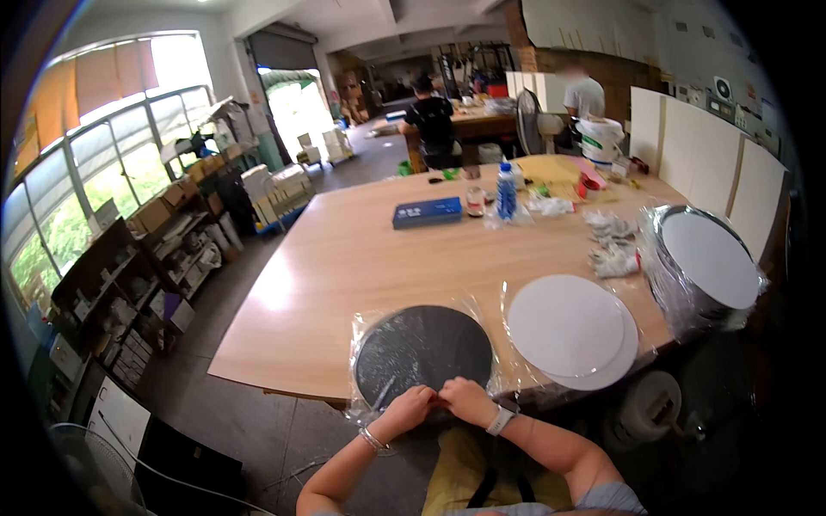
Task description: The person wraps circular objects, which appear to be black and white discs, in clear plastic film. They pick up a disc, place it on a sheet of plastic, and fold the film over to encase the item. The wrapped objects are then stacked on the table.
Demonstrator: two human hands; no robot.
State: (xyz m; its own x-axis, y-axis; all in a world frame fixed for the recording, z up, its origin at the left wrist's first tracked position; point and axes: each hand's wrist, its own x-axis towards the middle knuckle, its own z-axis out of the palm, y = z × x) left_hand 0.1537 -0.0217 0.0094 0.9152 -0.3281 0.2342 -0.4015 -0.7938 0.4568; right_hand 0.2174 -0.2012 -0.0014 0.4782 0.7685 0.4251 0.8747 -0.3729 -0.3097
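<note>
A round black disc [422,353] lies in a clear plastic bag [354,344] at the table's near edge. At the bag's near side, my left hand [413,406] and my right hand [467,401] meet, both with fingers closed in a pinch on the plastic. The fingertips partly hide what they grip. Just right of the bag, two white round discs [564,327] overlap, with clear plastic around them. Farther right stands a plastic-wrapped stack of round discs [710,258], a white one facing up.
The wooden table [344,258] holds a blue box [428,212], a blue bottle [506,191], a small jar [475,202], white gloves [613,256] and a white bucket [600,142]. Below its right edge is another bucket [652,400]. Two people [428,120] are beyond the table. Shelves [129,301] line the left.
</note>
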